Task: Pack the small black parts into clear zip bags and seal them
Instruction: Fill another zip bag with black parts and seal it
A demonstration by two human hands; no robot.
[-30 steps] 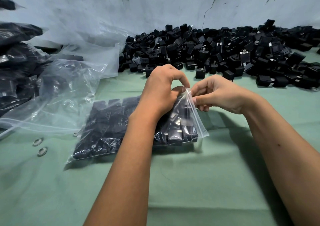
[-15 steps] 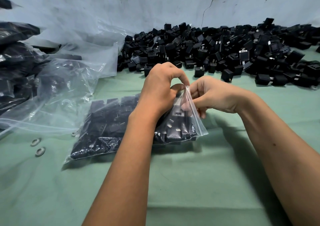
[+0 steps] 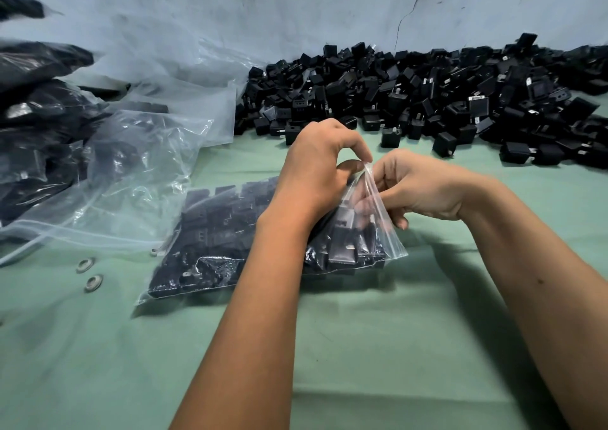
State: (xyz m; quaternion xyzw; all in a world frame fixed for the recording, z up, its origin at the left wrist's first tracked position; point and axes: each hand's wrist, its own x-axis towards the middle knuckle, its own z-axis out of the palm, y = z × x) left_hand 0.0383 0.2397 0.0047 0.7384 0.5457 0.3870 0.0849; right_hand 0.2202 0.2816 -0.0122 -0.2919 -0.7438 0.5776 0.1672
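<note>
zip bag (image 3: 230, 248) mouth pinched by both hands (unlabelled)

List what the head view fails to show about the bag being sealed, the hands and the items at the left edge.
- Bag seal: the hands cover the mouth, so how far it is closed cannot be told.
- Left hand fingertips: curled out of sight.
- Right hand fingers: partly behind plastic, blurred.
- Filled bags at left: cut by the edge, blurred.
- Two rings: too small to identify.

A filled bag (image 3: 210, 242) lies before the loose parts pile (image 3: 444, 100), empty bags (image 3: 138, 153) left.
</note>
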